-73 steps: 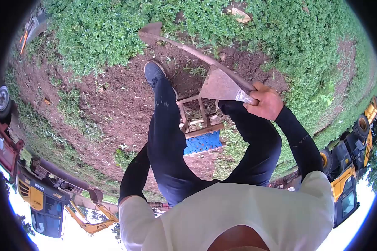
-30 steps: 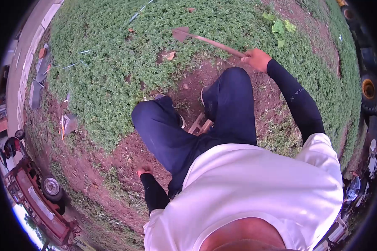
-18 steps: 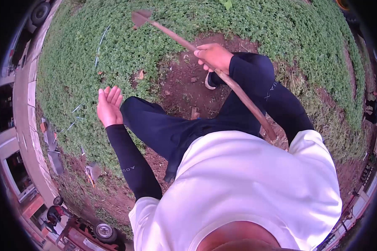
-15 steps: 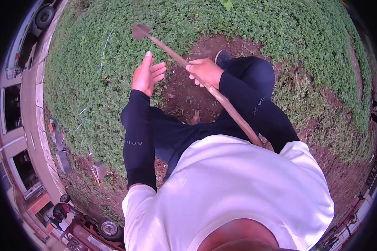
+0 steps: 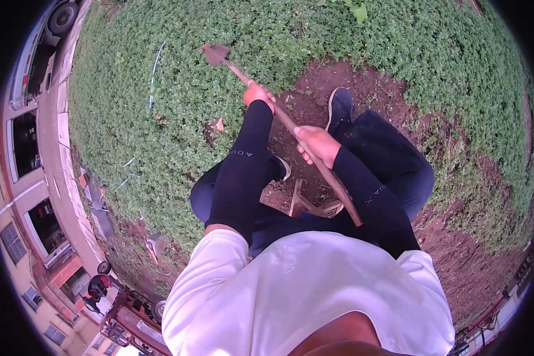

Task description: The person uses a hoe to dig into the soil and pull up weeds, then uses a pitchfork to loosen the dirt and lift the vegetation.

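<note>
A long wooden handle (image 5: 286, 121) runs from the upper left down to the lap, with a small pointed metal blade (image 5: 216, 54) at its far end above the green plants. My left hand (image 5: 258, 95) is closed round the handle a short way below the blade. Lower down, my right hand (image 5: 318, 144) grips the same handle. Bare brown soil (image 5: 329, 77) shows beyond and beneath the handle, bordered by low leafy plants (image 5: 267, 29).
A wooden stool or frame (image 5: 296, 199) shows between my legs. My dark shoe (image 5: 340, 107) rests on the soil. At the left stand a vehicle wheel (image 5: 63, 19) and a building (image 5: 24, 237); a red machine (image 5: 130, 323) is at the lower left.
My left hand, open and off the handle before, has closed round it near the blade. The blade has shifted slightly right and down, and more of the wooden frame shows between my legs.
</note>
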{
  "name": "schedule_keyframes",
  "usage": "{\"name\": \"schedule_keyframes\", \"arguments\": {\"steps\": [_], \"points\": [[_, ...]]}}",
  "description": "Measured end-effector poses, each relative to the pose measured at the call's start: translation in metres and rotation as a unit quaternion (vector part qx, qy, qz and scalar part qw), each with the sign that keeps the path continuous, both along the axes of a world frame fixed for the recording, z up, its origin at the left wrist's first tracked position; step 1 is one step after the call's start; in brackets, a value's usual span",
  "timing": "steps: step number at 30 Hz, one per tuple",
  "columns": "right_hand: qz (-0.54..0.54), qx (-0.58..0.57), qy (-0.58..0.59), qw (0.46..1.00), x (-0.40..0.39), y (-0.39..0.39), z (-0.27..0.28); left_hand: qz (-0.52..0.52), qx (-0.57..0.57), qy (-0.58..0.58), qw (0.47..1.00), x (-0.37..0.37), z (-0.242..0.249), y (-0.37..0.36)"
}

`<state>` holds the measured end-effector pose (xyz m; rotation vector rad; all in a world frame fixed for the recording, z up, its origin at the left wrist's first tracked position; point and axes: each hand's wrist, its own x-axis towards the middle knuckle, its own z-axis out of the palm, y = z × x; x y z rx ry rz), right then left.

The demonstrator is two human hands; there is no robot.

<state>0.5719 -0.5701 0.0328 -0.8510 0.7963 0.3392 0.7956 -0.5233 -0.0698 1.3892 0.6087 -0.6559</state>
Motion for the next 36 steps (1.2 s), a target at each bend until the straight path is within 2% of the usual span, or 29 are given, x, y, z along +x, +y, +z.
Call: {"name": "schedule_keyframes", "arguments": {"steps": [1,2,3,5,8,10,12,15,18,20,21,23,24,25,26,28,29,31,32,34,36], "points": [[0.017,0.061,0.018,0.998,0.001,-0.004,-0.017,0.004,0.000,0.004,1.000,0.015,-0.016,0.000],[0.034,0.121,0.033,0.992,0.008,-0.007,-0.028,0.007,0.067,0.007,0.998,0.031,-0.031,-0.001],[0.042,0.120,0.037,0.991,0.015,-0.007,-0.039,0.013,0.136,0.013,0.991,0.043,-0.047,0.000],[0.012,0.138,0.077,0.987,0.019,0.004,-0.050,0.000,0.143,0.035,0.989,0.040,-0.068,-0.002],[-0.060,0.284,0.061,0.955,0.018,-0.001,-0.063,-0.049,0.104,0.076,0.990,0.036,-0.094,-0.016],[-0.090,0.313,0.039,0.945,0.033,-0.008,-0.093,-0.052,0.025,0.061,0.997,0.044,-0.111,-0.025],[-0.139,0.361,-0.017,0.922,0.061,-0.020,-0.121,-0.039,0.020,0.076,0.996,0.062,-0.106,-0.035],[-0.119,0.368,-0.008,0.922,0.110,-0.025,-0.127,-0.039,0.040,0.067,0.996,0.106,-0.129,-0.037],[-0.120,0.370,-0.006,0.921,0.112,-0.023,-0.136,-0.083,0.092,0.043,0.991,0.111,-0.133,-0.043],[-0.133,0.398,0.017,0.908,0.074,-0.012,-0.147,-0.122,0.231,0.012,0.965,0.075,-0.130,-0.044],[-0.120,0.398,0.017,0.909,0.053,-0.012,-0.145,-0.168,0.286,-0.088,0.939,0.056,-0.182,-0.033],[-0.120,0.390,0.058,0.911,0.019,-0.015,-0.138,-0.188,0.313,-0.048,0.930,0.018,-0.129,-0.040],[-0.124,0.396,0.071,0.907,0.000,-0.009,-0.134,-0.187,0.318,-0.062,0.928,-0.006,-0.129,-0.037],[-0.122,0.395,0.074,0.908,-0.022,-0.005,-0.127,-0.198,0.371,-0.137,0.897,-0.031,-0.169,-0.029],[-0.124,0.405,0.075,0.903,-0.042,-0.003,-0.121,-0.221,0.373,-0.109,0.894,-0.051,-0.171,-0.029],[-0.129,0.408,0.079,0.900,-0.066,0.005,-0.109,-0.232,0.455,-0.198,0.837,-0.097,-0.156,-0.027],[-0.134,0.401,0.086,0.902,-0.071,0.009,-0.106,-0.228,0.449,-0.200,0.840,-0.099,-0.140,-0.023],[-0.145,0.403,0.090,0.899,-0.075,0.023,-0.098,-0.271,0.359,-0.043,0.892,-0.087,-0.108,-0.017],[-0.142,0.398,0.081,0.903,-0.071,0.025,-0.094,-0.268,0.355,-0.052,0.894,-0.084,-0.118,-0.016],[-0.131,0.336,0.109,0.926,-0.074,0.026,-0.082,-0.257,0.328,0.012,0.909,-0.089,-0.128,-0.012],[-0.117,0.331,0.094,0.932,-0.065,0.012,-0.084,-0.257,0.303,-0.024,0.917,-0.081,-0.139,-0.021]]}}
